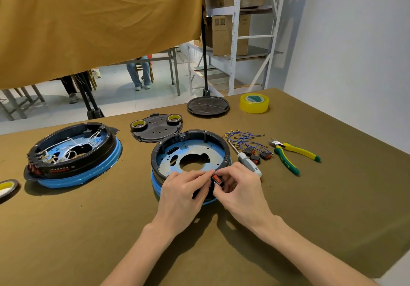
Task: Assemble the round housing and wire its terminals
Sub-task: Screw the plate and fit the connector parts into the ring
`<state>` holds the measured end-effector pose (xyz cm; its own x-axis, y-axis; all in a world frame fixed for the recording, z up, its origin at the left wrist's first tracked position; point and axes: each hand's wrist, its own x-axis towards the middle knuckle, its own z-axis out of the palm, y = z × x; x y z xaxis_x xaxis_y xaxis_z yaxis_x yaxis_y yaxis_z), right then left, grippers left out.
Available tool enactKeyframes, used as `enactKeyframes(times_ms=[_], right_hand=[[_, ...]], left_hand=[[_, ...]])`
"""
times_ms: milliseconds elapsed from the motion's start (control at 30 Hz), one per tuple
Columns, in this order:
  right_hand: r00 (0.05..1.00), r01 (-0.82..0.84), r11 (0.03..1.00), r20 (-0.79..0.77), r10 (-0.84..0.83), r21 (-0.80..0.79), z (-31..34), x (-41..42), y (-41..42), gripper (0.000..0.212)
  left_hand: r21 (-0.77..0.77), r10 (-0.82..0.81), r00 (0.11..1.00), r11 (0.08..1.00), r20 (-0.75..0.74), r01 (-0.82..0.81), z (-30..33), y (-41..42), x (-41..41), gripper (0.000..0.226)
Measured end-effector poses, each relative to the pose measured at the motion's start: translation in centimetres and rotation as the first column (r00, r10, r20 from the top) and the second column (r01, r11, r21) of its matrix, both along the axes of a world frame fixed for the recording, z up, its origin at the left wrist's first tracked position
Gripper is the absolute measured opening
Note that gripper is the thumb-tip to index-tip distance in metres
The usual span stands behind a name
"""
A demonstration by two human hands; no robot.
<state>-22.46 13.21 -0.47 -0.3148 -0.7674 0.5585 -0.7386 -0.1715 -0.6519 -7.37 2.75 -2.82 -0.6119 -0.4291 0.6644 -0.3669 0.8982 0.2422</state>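
Looking down from the head camera, a round housing [190, 152], black rim over a blue base, sits mid-counter [310, 208]. At its near rim, the left hand [182, 193] and right hand [240, 189] together pinch a small red rocker switch [216, 178]. Just right lie blue wires [244, 140], more switches [258, 156], a screwdriver [247, 161] and green-yellow pliers [292, 153]. A second, wired housing [73, 152] rests left.

Both hands at the housing's near rim

The left hand [182, 193] and right hand [240, 188] pinch a red switch [216, 178] against the housing [190, 150]; 3 more switches [258, 156], blue wires [245, 139], a screwdriver [247, 161] and pliers [292, 154] lie right of it.
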Motion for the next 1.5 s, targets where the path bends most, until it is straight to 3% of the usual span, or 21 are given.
enactKeyframes(times_ms=[467,867,967,1067,1200,1300,1500], right_hand=[[0.997,-0.069,0.997,-0.017,0.069,-0.029,-0.6,-0.9,0.8,0.029],[0.91,-0.277,0.957,0.344,0.231,0.091,0.9,-1.4,1.1,0.028],[0.879,-0.216,0.971,0.453,0.148,0.101,1.0,-1.0,1.1,0.026],[0.868,-0.164,0.961,0.495,0.032,0.225,1.1,-0.1,0.8,0.034],[0.921,-0.08,0.976,0.389,-0.006,0.204,0.5,0.1,0.8,0.025],[0.951,-0.024,0.978,0.306,-0.041,0.208,0.2,-0.2,1.0,0.031],[0.984,0.051,0.997,0.17,-0.062,0.065,-0.4,0.1,1.3,0.027]], left_hand=[[0.037,-0.04,0.997,0.998,-0.062,0.042,-0.2,0.0,0.0,0.033],[-0.019,-0.097,0.974,0.995,-0.205,0.095,-0.3,0.0,0.7,0.025],[-0.082,-0.08,0.974,0.995,-0.213,0.063,-0.3,0.2,0.7,0.02],[-0.15,-0.073,0.97,0.988,-0.232,0.038,-0.2,0.5,0.4,0.017],[-0.13,-0.049,0.98,0.991,-0.191,0.024,-0.1,0.6,0.2,0.02],[-0.104,0.005,0.991,0.994,-0.133,-0.019,-0.5,0.7,0.2,0.025],[-0.003,0.095,0.995,0.995,-0.042,-0.095,-0.9,0.6,0.2,0.039]])
